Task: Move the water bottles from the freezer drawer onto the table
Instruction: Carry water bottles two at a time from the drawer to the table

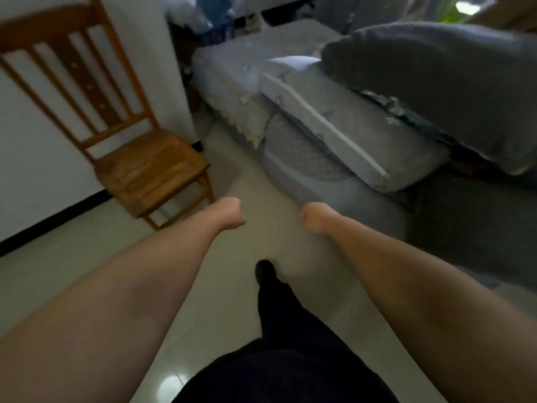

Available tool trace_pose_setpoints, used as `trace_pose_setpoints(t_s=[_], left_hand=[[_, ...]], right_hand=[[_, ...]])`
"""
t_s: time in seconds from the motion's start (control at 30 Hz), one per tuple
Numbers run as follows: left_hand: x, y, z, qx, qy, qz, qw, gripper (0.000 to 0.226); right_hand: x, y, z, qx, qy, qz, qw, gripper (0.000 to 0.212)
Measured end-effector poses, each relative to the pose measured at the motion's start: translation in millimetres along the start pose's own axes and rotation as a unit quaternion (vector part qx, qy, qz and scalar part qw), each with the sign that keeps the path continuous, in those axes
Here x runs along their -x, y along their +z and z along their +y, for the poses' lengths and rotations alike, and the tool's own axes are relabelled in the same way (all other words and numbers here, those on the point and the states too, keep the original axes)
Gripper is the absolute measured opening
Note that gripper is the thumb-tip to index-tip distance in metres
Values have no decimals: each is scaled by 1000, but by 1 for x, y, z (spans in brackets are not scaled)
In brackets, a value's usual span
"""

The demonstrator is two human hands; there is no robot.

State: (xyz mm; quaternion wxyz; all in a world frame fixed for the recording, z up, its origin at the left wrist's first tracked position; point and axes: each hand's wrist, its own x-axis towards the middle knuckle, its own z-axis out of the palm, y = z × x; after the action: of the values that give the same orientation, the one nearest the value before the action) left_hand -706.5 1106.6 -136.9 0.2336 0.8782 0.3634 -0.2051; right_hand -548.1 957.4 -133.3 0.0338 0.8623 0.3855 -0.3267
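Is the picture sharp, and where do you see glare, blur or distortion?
Head view: soft with motion blur overall; the wooden chair and the grey sofa cushions smear; glare spots on the tiled floor; wide-angle bending stretches the forearms; both hands look curled, holding nothing.

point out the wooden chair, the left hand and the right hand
wooden chair (151, 170), head view, on the seat
left hand (231, 212), head view, on the curled fist
right hand (315, 216), head view, on the curled fist

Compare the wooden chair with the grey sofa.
The wooden chair is brown, hard and slatted, and stands by the white wall; the grey sofa is upholstered, with worn, peeling cushions. The chair's seat is bare; the sofa bears a dark pillow. Both stand on the pale tiled floor.
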Motion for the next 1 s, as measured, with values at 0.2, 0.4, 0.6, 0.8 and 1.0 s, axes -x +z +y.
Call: trace_pose_setpoints(t_s=[0.2,0.4,0.6,0.8,1.0], left_hand=[[-24,-34,-97,73,-105,-1,992,17],[-43,-97,-171,148,-200,50,967,15],[-3,-113,-255,224,-355,113,900,27],[69,-77,-341,282,-483,107,822,37],[97,-61,-417,336,-520,104,778,40]], right_hand=[[-93,-27,-115,74,-104,-35,991,34],[-173,-67,-235,147,-217,-68,963,31],[-182,-58,-385,245,-388,-101,883,21],[-168,-8,-500,346,-489,-137,789,30],[-170,41,-589,381,-521,-146,750,26]])
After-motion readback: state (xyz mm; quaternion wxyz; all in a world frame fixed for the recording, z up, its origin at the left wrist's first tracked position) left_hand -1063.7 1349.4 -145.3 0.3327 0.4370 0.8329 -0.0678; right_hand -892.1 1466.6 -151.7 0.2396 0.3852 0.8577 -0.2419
